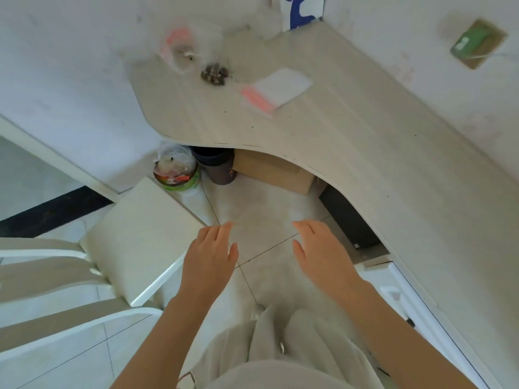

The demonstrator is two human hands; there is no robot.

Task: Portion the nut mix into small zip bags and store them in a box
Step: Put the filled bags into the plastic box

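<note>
1. Left hand and right hand are both out in front over the floor. Fingers are spread loose and hold nothing, and the hands are apart from each other.
2. Pale chair sits just beside the left hand, with its seat pushed towards the worktop.
3. Cardboard box is on the floor, tucked under the worktop edge. It is probably the storage box. A lined bin and a dark tub stand beside it to the left.
4. Worktop is light wood with a curved front edge. Dark specks are scattered over it.
5. Stack of empty zip bags with pink strips lies flat, well back from the edge.
6. Nut mix lies in a loose pile right on the worktop near its left edge. A clear bag just behind it is blurred, so I cannot tell what is in it.
7. Risks, as I judge them:
   - A careless sweep could knock the loose nuts off the left edge.
   - The thin bags could slide when picked up.
   - The box has to be dragged out past the bin.
8. Room has white walls, a tiled floor and a green wall socket at far right.
</note>
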